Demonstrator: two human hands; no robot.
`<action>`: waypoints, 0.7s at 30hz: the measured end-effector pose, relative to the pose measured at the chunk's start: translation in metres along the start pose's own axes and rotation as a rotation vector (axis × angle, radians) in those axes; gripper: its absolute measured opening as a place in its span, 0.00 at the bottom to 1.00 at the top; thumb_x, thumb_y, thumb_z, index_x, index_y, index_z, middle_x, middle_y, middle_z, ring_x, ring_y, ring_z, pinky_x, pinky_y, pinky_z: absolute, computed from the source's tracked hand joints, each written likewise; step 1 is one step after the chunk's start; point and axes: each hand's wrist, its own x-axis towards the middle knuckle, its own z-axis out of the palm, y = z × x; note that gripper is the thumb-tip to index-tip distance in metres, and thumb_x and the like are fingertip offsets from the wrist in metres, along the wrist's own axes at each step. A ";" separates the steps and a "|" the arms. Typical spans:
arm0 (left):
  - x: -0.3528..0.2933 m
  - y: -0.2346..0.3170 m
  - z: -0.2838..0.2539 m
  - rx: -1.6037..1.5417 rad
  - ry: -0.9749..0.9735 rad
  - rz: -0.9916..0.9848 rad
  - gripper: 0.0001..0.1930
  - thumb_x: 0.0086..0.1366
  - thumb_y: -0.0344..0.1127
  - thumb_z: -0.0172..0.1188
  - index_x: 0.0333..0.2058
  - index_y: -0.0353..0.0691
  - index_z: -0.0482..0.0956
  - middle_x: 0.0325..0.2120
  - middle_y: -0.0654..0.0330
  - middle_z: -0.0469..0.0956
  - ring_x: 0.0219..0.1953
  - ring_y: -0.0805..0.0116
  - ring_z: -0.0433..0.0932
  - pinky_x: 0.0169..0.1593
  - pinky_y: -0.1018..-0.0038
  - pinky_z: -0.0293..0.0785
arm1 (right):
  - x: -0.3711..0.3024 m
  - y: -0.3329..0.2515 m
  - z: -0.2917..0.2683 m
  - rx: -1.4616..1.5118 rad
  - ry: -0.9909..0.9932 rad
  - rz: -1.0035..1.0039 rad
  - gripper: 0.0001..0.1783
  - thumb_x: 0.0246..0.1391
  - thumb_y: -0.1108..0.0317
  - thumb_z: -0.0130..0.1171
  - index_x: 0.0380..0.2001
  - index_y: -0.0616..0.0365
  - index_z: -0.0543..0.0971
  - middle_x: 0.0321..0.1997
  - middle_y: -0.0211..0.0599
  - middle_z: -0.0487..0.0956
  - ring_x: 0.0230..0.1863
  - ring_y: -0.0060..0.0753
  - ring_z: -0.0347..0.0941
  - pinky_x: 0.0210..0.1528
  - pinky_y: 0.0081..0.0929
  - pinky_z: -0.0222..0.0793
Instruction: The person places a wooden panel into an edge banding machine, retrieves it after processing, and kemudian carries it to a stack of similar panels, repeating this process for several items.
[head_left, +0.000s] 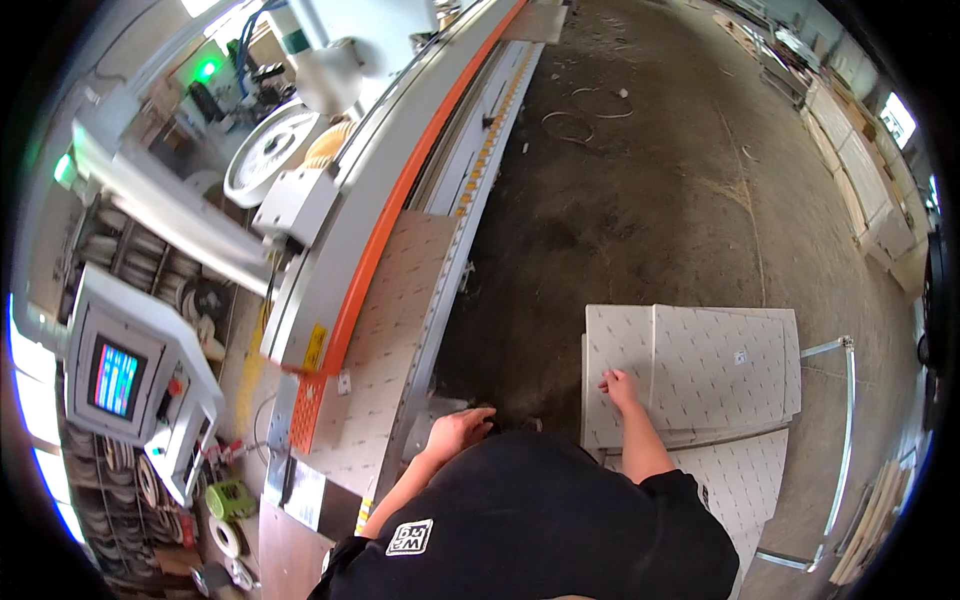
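Note:
My left hand [460, 432] is in front of my body, near the edge of a long edge-banding machine [345, 230]. Its fingers stretch to the right and hold nothing that I can see; a small dark part shows beside the fingertips. On the machine's track, under the orange-edged beam, lies a pale speckled panel [385, 320]. To the right, my right hand [617, 385] is over a stack of similar panels [720, 360]. Its fingers are loosely curled, with nothing visible in them. Whether it touches the top panel, I cannot tell.
A control console [140, 380] with a lit screen stands at the left, before a rack of banding rolls [120, 490]. Right of the panel stack is a metal frame [850, 440]. Long stacked boards [860, 180] line the far right. A loose strip [570, 125] lies on the floor.

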 end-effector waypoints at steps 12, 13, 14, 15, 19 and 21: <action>0.218 -0.070 -0.044 0.015 -0.007 0.038 0.08 0.62 0.40 0.62 0.36 0.47 0.83 0.32 0.57 0.83 0.35 0.53 0.82 0.37 0.61 0.79 | 0.033 -0.001 -0.019 -0.180 -0.091 0.261 0.21 0.64 0.55 0.49 0.32 0.61 0.82 0.27 0.40 0.83 0.28 0.35 0.80 0.35 0.34 0.75; 0.249 -0.074 -0.047 -0.008 0.008 0.065 0.07 0.62 0.41 0.62 0.35 0.46 0.83 0.31 0.56 0.83 0.34 0.53 0.82 0.36 0.61 0.78 | 0.037 0.007 -0.024 -0.297 -0.123 0.246 0.23 0.65 0.52 0.48 0.32 0.61 0.82 0.28 0.39 0.84 0.28 0.36 0.80 0.35 0.34 0.74; 0.281 -0.070 -0.049 -0.025 -0.030 0.114 0.07 0.62 0.41 0.62 0.34 0.46 0.83 0.30 0.56 0.83 0.33 0.52 0.82 0.35 0.62 0.78 | 0.035 0.049 -0.032 -0.427 -0.074 -0.064 0.24 0.65 0.52 0.47 0.31 0.62 0.82 0.29 0.41 0.84 0.29 0.37 0.80 0.34 0.34 0.74; 0.311 -0.064 -0.052 -0.041 -0.069 0.161 0.07 0.62 0.41 0.63 0.33 0.46 0.83 0.28 0.56 0.83 0.31 0.52 0.82 0.34 0.63 0.78 | 0.040 0.087 -0.044 -0.562 -0.035 -0.370 0.25 0.65 0.52 0.47 0.31 0.63 0.81 0.29 0.43 0.83 0.29 0.38 0.80 0.34 0.34 0.73; 0.399 -0.061 -0.096 0.150 -0.289 0.124 0.10 0.62 0.44 0.64 0.32 0.45 0.83 0.26 0.55 0.82 0.30 0.50 0.81 0.33 0.63 0.77 | 0.079 -0.067 -0.016 -0.443 0.125 0.112 0.26 0.65 0.50 0.46 0.31 0.62 0.81 0.31 0.44 0.83 0.32 0.41 0.79 0.34 0.39 0.72; 0.443 -0.064 -0.094 0.184 -0.362 0.251 0.13 0.64 0.48 0.62 0.33 0.44 0.83 0.26 0.53 0.82 0.30 0.50 0.82 0.34 0.59 0.77 | 0.131 -0.084 -0.026 -0.071 -0.064 0.192 0.26 0.65 0.48 0.45 0.34 0.61 0.82 0.33 0.44 0.83 0.34 0.42 0.80 0.37 0.41 0.72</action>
